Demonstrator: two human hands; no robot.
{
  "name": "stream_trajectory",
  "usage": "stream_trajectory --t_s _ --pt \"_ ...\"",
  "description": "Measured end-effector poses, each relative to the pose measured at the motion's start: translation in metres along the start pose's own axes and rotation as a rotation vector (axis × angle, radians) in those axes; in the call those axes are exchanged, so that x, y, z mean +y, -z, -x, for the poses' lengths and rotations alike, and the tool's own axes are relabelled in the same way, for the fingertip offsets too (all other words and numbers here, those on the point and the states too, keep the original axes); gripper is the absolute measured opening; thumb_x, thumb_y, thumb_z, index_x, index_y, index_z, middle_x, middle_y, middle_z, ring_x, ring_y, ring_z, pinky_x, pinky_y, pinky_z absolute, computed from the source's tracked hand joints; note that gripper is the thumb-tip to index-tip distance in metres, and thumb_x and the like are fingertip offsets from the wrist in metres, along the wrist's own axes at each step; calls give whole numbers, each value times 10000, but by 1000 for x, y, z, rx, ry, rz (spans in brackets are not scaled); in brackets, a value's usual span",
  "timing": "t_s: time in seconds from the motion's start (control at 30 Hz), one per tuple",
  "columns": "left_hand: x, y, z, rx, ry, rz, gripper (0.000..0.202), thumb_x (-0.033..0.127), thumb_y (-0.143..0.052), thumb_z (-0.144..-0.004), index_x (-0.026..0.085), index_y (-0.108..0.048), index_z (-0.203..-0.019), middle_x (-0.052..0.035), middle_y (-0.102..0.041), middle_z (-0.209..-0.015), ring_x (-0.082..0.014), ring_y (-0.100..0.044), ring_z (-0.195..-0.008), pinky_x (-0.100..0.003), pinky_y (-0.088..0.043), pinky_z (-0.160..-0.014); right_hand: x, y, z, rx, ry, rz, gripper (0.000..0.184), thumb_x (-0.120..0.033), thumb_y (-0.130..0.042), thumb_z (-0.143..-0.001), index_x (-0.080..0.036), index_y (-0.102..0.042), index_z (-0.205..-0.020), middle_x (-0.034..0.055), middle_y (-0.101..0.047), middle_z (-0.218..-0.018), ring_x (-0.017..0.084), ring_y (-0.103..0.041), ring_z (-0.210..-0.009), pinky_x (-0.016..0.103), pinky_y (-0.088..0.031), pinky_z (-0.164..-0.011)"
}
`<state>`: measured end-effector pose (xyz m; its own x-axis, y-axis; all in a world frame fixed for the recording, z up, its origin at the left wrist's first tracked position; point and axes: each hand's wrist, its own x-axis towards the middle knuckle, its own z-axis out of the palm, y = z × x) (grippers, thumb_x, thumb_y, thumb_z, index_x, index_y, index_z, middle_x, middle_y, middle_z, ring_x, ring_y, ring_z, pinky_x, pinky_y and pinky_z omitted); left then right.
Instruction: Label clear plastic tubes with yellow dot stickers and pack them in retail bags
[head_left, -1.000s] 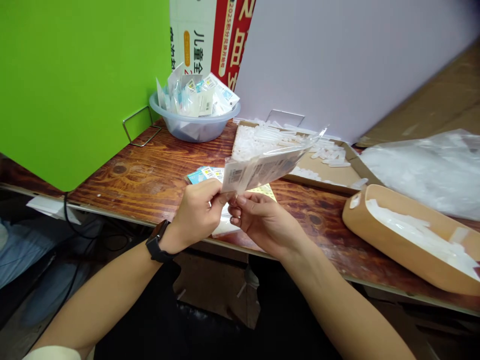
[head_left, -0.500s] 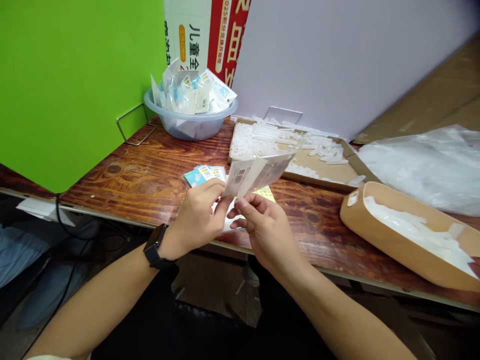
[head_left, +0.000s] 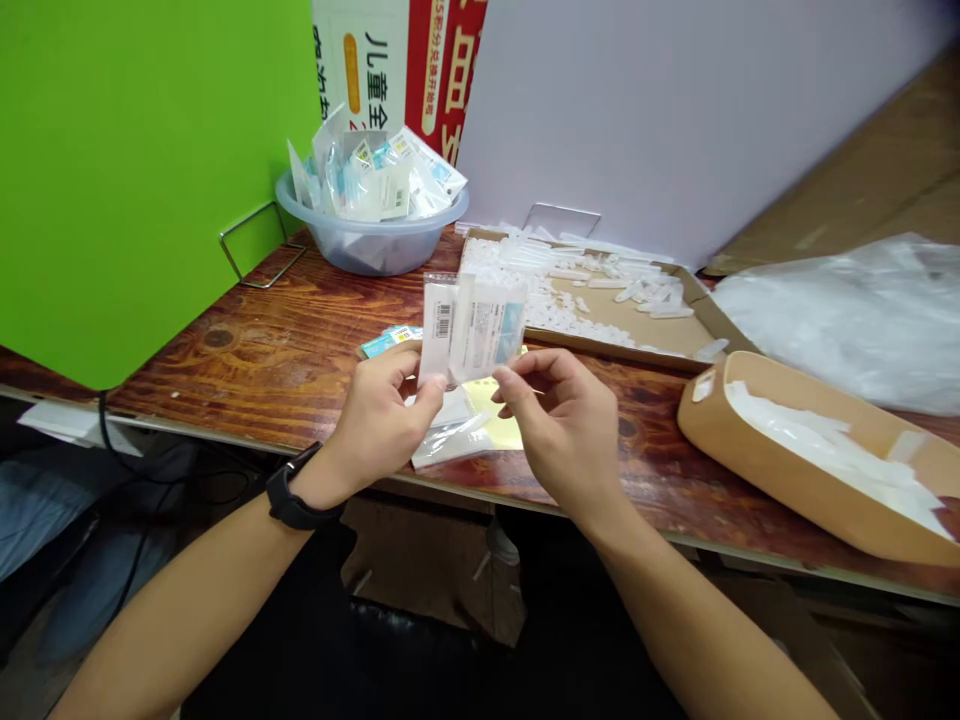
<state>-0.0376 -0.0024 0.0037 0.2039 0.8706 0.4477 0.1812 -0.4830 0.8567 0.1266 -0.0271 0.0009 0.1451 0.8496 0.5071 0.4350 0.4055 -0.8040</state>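
Pinching a clear packet [head_left: 471, 329] upright by its lower edge, the left hand [head_left: 379, 420] holds it in the air above a wooden table [head_left: 225, 380]. The packet shows a white barcode label and a patch of blue print. The right hand [head_left: 559, 425] is beside it, with its fingertips [head_left: 501, 376] just below the packet's lower edge and curled loosely, apart from the thumb; they do not appear to grip anything. A black watch [head_left: 292, 500] sits on the left wrist.

Under the hands lie a few blue-and-white cards [head_left: 390, 341], a yellow sheet [head_left: 499, 435] and a flat plastic packet [head_left: 450, 444]. Farther back, a translucent bowl [head_left: 371, 250] is piled with packets, and a cardboard tray [head_left: 622, 335] holds many small white plastic pieces. To the right are a tan tray [head_left: 757, 460] holding white pieces and a large plastic bag [head_left: 840, 325]. A green board [head_left: 135, 170] and a white board [head_left: 660, 110] stand behind the table.
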Motion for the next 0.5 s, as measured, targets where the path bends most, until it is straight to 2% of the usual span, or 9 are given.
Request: stream_trajectory --t_s 0.1,0.17,0.23,0.33,0.5 --pt "1 1 -1 -35 169 234 156 200 -626 -778 119 -717 -875 -69 -731 -910 -206 -674 -848 -306 -535 -768 -1 2 -1 -84 275 145 16 -177 -601 -844 -182 -611 -856 31 -615 -817 124 -581 -660 277 -505 -591" --pt "1 0 -1 -27 240 359 145 204 -649 -762 131 -726 -862 -49 -738 -882 -204 -682 -843 -310 -544 -792 0 1 -1 -93 451 228 96 -136 -588 -842 -186 -636 -908 52 -604 -875 133 -586 -704 287 -509 -613" --pt "0 -1 -1 -18 272 438 139 205 -660 -755 140 -732 -855 -42 -739 -884 -209 -683 -858 -319 -546 -813 1 1 -1 -82 533 269 140 -117 -578 -843 -186 -649 -942 68 -594 -895 146 -594 -739 281 -502 -595" --pt "1 -4 1 -8 288 437 137 212 -667 -745 146 -738 -842 -44 -737 -892 -214 -681 -846 -321 -550 -782 1 1 -2 -73 530 262 125 -127 -583 -848 -178 -654 -938 69 -592 -884 139 -589 -715 277 -491 -580" --pt "7 -6 1 34 279 279 117 221 -671 -715 130 -731 -760 -45 -730 -800 -192 -662 -739 -279 -533 -661 -5 3 -4 -86 408 181 41 -192 -619 -848 -183 -631 -809 33 -598 -788 115 -552 -640 253 -460 -534"
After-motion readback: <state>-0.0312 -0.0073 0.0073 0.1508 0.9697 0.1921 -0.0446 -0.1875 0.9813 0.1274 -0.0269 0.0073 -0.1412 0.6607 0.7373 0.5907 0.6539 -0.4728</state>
